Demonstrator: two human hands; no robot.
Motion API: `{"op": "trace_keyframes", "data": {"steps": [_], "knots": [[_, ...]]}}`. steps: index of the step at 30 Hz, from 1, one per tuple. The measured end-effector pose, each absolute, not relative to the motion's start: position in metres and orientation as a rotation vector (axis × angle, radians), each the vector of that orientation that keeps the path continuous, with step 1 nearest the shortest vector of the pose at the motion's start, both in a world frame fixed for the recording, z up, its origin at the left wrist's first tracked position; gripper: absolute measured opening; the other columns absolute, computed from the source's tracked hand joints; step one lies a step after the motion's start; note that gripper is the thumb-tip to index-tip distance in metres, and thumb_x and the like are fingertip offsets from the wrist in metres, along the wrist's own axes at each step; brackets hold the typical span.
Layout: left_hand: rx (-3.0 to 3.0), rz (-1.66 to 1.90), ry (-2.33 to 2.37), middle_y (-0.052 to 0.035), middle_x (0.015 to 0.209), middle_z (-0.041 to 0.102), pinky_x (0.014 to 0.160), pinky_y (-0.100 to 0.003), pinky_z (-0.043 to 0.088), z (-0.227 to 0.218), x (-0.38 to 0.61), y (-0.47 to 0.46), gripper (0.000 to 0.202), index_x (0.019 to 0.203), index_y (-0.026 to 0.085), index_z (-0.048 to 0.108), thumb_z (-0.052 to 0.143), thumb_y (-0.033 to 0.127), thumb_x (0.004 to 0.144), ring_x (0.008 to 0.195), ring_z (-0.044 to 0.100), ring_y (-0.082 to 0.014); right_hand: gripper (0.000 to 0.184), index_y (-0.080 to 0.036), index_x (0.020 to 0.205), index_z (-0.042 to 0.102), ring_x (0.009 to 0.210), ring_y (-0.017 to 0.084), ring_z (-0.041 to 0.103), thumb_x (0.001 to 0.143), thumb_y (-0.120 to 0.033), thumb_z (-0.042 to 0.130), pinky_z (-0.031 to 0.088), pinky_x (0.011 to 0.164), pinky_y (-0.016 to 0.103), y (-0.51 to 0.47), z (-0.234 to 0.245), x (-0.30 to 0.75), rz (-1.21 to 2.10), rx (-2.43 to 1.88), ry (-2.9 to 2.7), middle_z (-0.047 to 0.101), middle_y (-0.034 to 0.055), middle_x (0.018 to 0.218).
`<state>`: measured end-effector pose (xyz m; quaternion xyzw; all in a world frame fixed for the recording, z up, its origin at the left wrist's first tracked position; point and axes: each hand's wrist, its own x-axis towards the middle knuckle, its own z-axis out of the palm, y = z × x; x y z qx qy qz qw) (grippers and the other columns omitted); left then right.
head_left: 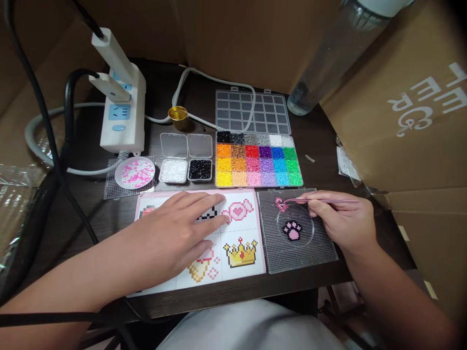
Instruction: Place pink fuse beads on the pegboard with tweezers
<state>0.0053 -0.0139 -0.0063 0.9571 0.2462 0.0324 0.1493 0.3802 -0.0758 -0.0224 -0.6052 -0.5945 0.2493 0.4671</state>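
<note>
My left hand (186,228) lies palm down with its fingers spread on a sheet of pixel patterns (242,279). A pink candy pattern (238,211) and a yellow crown pattern (241,255) show to the right of its fingers. My right hand (341,221) grips pink tweezers (328,201) over a clear pegboard (260,228). The tweezers' tip meets a small group of pink beads (280,204) near the board's top edge. Below it on the board is a black and pink bead paw print (293,230), with a clear ring (313,233) around it.
Behind the sheet stand a bead box (259,160) of many colours and two small boxes of white beads (173,171) and black beads (200,169). A dish (120,183) of pink and white beads sits left, near a power strip (138,112). Cables cross the left side.
</note>
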Motion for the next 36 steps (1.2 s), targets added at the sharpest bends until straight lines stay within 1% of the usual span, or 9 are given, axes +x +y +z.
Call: {"op": "trace_keyframes", "data": {"steps": [5, 12, 15, 19, 21, 24, 36], "knots": [[2.721, 0.121, 0.728, -0.0104, 0.171, 0.063, 0.119, -0.062, 0.062, -0.0061, 0.0044, -0.0130, 0.049, 0.158, 0.034, 0.073, 0.056, 0.031, 0.113, 0.150, 0.064, -0.0428, 0.026, -0.033, 0.088, 0.095, 0.056, 0.013, 0.076, 0.092, -0.012, 0.080, 0.062, 0.055, 0.022, -0.0744, -0.0210, 0.3809, 0.639, -1.467, -1.470, 0.091, -0.0001, 0.088], [2.689, 0.160, 0.745, -0.0080, 0.171, 0.063, 0.122, -0.058, 0.060, -0.0077, 0.0027, -0.0138, 0.046, 0.157, 0.036, 0.074, 0.053, 0.035, 0.116, 0.152, 0.063, -0.0398, 0.026, -0.033, 0.088, 0.095, 0.055, 0.011, 0.074, 0.091, -0.012, 0.079, 0.061, 0.055, 0.019, -0.0726, -0.0196, 0.3791, 0.644, -1.490, -1.462, 0.091, -0.0010, 0.087], [2.711, 0.153, 0.730, -0.0100, 0.171, 0.064, 0.121, -0.060, 0.060, -0.0076, 0.0046, -0.0134, 0.046, 0.157, 0.034, 0.075, 0.052, 0.035, 0.116, 0.150, 0.064, -0.0409, 0.027, -0.033, 0.088, 0.095, 0.054, 0.011, 0.073, 0.091, -0.012, 0.078, 0.062, 0.055, 0.019, -0.0727, -0.0198, 0.3790, 0.635, -1.503, -1.460, 0.091, -0.0011, 0.086], [2.764, 0.110, 0.698, -0.0139, 0.170, 0.065, 0.115, -0.065, 0.063, -0.0060, 0.0063, -0.0123, 0.048, 0.157, 0.030, 0.074, 0.050, 0.033, 0.116, 0.148, 0.066, -0.0444, 0.026, -0.032, 0.089, 0.095, 0.055, 0.012, 0.074, 0.092, -0.012, 0.079, 0.062, 0.055, 0.020, -0.0735, -0.0202, 0.3796, 0.647, -1.506, -1.464, 0.091, -0.0002, 0.088], [2.745, 0.119, 0.710, -0.0126, 0.170, 0.064, 0.118, -0.065, 0.062, -0.0056, 0.0056, -0.0122, 0.048, 0.157, 0.032, 0.074, 0.051, 0.034, 0.116, 0.149, 0.066, -0.0436, 0.026, -0.032, 0.090, 0.095, 0.056, 0.012, 0.075, 0.092, -0.012, 0.078, 0.063, 0.056, 0.020, -0.0737, -0.0201, 0.3798, 0.654, -1.510, -1.462, 0.091, 0.0001, 0.088], [2.700, 0.138, 0.726, -0.0092, 0.172, 0.063, 0.122, -0.061, 0.059, -0.0062, 0.0041, -0.0122, 0.047, 0.157, 0.035, 0.074, 0.053, 0.036, 0.116, 0.152, 0.064, -0.0412, 0.026, -0.032, 0.089, 0.095, 0.058, 0.013, 0.077, 0.091, -0.012, 0.078, 0.064, 0.056, 0.021, -0.0734, -0.0199, 0.3796, 0.656, -1.521, -1.458, 0.091, 0.0008, 0.088], [2.713, 0.089, 0.718, -0.0130, 0.172, 0.062, 0.120, -0.067, 0.060, -0.0068, 0.0042, -0.0130, 0.049, 0.159, 0.032, 0.073, 0.053, 0.033, 0.114, 0.151, 0.064, -0.0450, 0.022, -0.031, 0.087, 0.095, 0.057, 0.015, 0.076, 0.090, -0.015, 0.080, 0.064, 0.055, 0.023, -0.0725, -0.0161, 0.3762, 0.670, -1.542, -1.439, 0.091, 0.0018, 0.087]]}}
